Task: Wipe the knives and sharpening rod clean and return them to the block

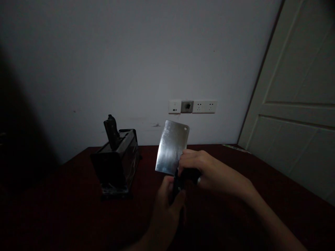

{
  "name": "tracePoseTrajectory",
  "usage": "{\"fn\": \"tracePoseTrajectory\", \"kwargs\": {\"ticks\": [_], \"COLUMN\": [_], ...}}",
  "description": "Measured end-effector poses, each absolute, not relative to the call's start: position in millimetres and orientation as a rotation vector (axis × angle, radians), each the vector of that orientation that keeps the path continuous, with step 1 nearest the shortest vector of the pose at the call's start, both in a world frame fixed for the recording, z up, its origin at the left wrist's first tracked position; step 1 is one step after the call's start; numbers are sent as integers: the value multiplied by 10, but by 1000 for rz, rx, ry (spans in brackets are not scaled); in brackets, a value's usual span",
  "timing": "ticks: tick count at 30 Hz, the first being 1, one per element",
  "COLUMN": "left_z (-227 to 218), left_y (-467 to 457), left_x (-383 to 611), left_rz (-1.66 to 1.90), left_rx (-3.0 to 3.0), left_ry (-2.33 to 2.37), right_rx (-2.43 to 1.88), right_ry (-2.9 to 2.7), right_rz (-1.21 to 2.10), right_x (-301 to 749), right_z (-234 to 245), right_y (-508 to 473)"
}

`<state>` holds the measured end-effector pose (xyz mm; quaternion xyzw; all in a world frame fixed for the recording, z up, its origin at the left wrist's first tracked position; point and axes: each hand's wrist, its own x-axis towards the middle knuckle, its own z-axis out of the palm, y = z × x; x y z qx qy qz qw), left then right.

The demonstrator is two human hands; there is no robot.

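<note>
A cleaver stands upright with its broad, shiny blade raised over the dark red table and a small hole near its top right corner. My left hand is closed around its black handle, just below the blade. From the right, my right hand reaches across the blade's lower right edge, its fingers curled around a black-handled thing. That thing meets the base of the cleaver; its kind is hidden by the fingers and the dark.
A dark knife block stands on the table at the left, with black handles sticking up from it. Behind are a pale wall and a row of sockets. A white panelled door rises at the right.
</note>
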<state>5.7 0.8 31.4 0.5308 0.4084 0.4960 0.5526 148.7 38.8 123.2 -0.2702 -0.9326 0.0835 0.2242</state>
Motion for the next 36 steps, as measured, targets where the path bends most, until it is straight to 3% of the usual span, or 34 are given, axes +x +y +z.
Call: {"fn": "tracePoseTrajectory", "kwargs": {"ticks": [36], "left_z": [397], "left_y": [77], "left_x": [19], "left_rz": [1176], "left_rx": [1192], "left_ry": [906], "right_rx": [-795], "right_ry": [-2474], "right_rz": [246], "right_x": [1739], "right_z": [1363], "right_y": [321]}}
